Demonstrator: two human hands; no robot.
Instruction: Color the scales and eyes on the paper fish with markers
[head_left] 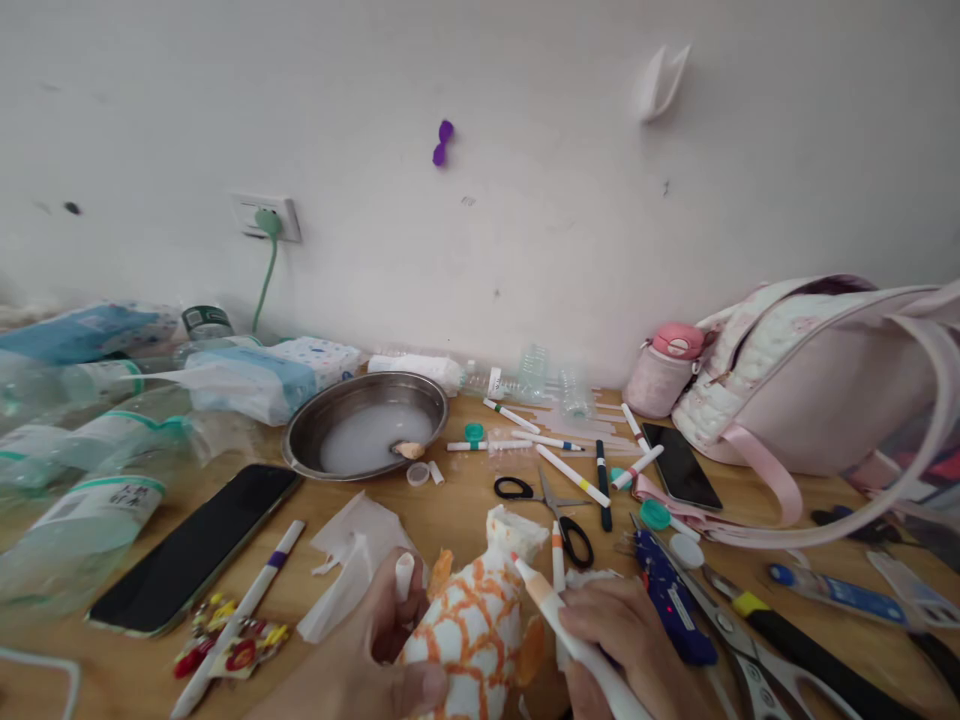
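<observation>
At the bottom middle lies a white paper-covered fish-shaped craft (476, 630) with orange scale lines and orange fins at its sides. My left hand (386, 650) grips its left side, and a white marker cap (404, 575) sticks up between the fingers. In my right hand (626, 630) is a white marker (574, 630) with an orange tip, which meets or nearly meets the craft's narrow upper end. Torn white tissue (356, 555) lies left of the craft. Black-handled scissors (551, 500) rest just beyond it. The craft's lower end is cut off by the frame.
A metal bowl (315, 465) of cloudy liquid stands behind, with several markers (571, 474) to its right. Left are a black phone (202, 545) and plastic bottles (97, 510). A blue glue gun (671, 595), large scissors (724, 625) and a pink bag (810, 400) are at right.
</observation>
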